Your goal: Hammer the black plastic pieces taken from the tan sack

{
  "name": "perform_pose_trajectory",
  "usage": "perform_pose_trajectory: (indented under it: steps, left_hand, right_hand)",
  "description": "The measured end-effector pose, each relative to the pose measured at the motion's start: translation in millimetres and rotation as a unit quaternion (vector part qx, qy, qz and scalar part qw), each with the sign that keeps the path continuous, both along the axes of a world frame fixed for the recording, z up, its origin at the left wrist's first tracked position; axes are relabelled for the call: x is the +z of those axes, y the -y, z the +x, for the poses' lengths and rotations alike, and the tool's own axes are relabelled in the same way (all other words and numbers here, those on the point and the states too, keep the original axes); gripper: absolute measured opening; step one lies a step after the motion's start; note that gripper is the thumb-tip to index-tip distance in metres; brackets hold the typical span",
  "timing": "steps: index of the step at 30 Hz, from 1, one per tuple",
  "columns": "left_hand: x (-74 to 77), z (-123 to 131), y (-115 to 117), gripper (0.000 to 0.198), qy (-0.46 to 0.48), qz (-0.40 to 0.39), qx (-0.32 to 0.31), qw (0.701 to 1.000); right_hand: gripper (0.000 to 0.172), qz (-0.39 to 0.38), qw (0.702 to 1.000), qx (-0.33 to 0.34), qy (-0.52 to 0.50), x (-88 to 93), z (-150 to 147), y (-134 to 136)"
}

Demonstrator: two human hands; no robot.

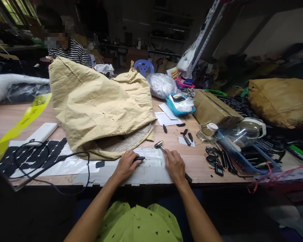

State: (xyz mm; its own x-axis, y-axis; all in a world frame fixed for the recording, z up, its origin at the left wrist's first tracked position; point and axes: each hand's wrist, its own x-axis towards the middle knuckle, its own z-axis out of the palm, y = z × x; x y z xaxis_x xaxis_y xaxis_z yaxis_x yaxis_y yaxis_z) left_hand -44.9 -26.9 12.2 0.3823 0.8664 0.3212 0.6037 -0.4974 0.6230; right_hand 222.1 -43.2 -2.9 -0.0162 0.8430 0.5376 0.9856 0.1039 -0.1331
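My right hand [175, 165] is wrapped round a small hammer [159, 144], its head raised a little above the work surface and pointing left. The dark end of the handle sticks out beneath my wrist. My left hand [127, 164] rests on a translucent plastic mat [151, 171] and pinches a small black elongated part [139, 158], whose tip points right toward the hammer. What kind of part it is I cannot make out. Just beyond my left hand lies the open mouth of a large beige sack [103, 107] with a clear plastic lining.
Several black pieces [187, 138] lie beyond my right hand. A blue basket [181, 106], a cardboard box [214, 107] and a clear tray [252, 151] stand at right. On the left are a looped black cable [88, 168] and yellow tape [25, 121]. A person [73, 52] sits across the table.
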Motion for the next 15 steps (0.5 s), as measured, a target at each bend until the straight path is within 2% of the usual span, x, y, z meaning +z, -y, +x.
perform_pose_trajectory:
  steps: [3,5,7,9,10,12,13,15]
  left_hand:
    - [-0.3,1.1,23.6,0.023,0.056,0.066,-0.063,0.994]
    - [-6.1,2.6,49.3,0.028,0.068,0.087,-0.159,0.981]
    - [-18.7,2.4,74.1,0.031,0.044,0.057,-0.277,0.958]
    - [-37.3,-0.7,90.0,0.035,0.017,-0.047,-0.335,0.941]
    - [-48.2,-3.1,93.2,0.038,0.005,-0.121,-0.324,0.938]
    - [-70.2,-8.1,91.4,0.044,-0.027,-0.263,-0.233,0.936]
    - [-80.4,-10.0,87.7,0.045,-0.048,-0.311,-0.175,0.933]
    - [-96.5,-11.3,79.0,0.046,-0.091,-0.351,-0.082,0.928]
  right_hand:
    - [0.033,0.012,0.999,-0.016,0.029,-3.4,-4.5,1.0]
    - [0.033,0.012,0.999,-0.020,0.035,-3.3,-7.0,2.1]
    - [0.033,0.010,0.999,-0.021,0.038,-1.9,-8.0,2.8]
    - [0.032,0.008,0.999,-0.022,0.039,-0.5,-8.0,3.1]
    - [0.032,0.007,0.999,-0.024,0.040,0.0,-7.7,3.2]
    - [0.032,0.003,0.999,-0.026,0.041,0.4,-7.3,3.3]
    - [0.032,0.003,0.999,-0.027,0.042,0.2,-7.1,3.4]
    - [0.032,0.006,0.999,-0.028,0.045,-0.5,-6.9,3.4]
